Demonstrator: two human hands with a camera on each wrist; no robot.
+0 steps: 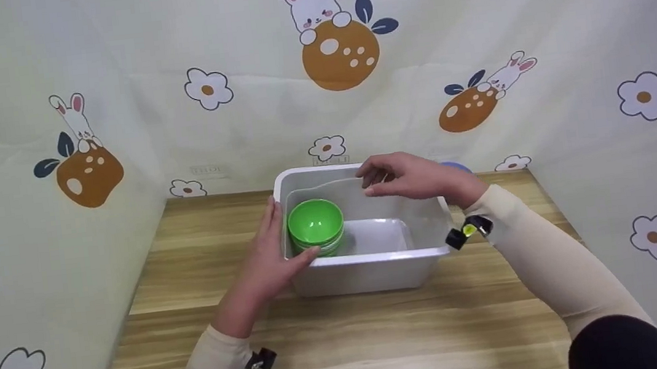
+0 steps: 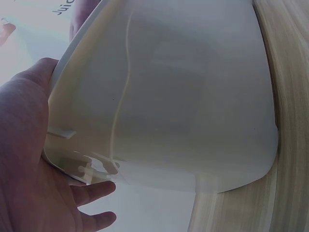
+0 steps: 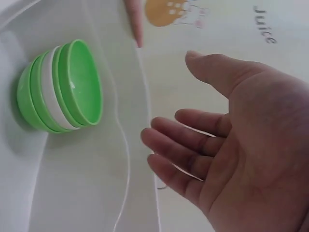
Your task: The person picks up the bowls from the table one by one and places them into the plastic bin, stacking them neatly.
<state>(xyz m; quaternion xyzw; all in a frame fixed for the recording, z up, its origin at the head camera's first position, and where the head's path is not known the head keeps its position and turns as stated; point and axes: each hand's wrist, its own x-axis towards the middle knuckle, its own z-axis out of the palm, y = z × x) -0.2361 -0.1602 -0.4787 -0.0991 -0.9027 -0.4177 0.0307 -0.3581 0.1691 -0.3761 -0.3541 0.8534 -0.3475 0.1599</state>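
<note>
A stack of green bowls (image 1: 316, 222) with a white one among them sits inside a white plastic bin (image 1: 368, 258), against its left end. At the bin's left front corner, my left hand (image 1: 266, 263) rests with fingers fairly straight along the outside and the thumb lying over the front rim. The left wrist view shows fingers (image 2: 94, 192) extended beside the bin wall. Above the bin's back right part hovers my right hand (image 1: 405, 177), holding nothing. In the right wrist view its fingers are loosely bent and the bowls stand apart from it.
The bin stands on a wood-grain table (image 1: 383, 339) near the back wall. Behind my right wrist a blue object (image 1: 455, 166) shows only its edge. Curtain walls (image 1: 260, 124) printed with rabbits, fruit and flowers enclose the back and both sides.
</note>
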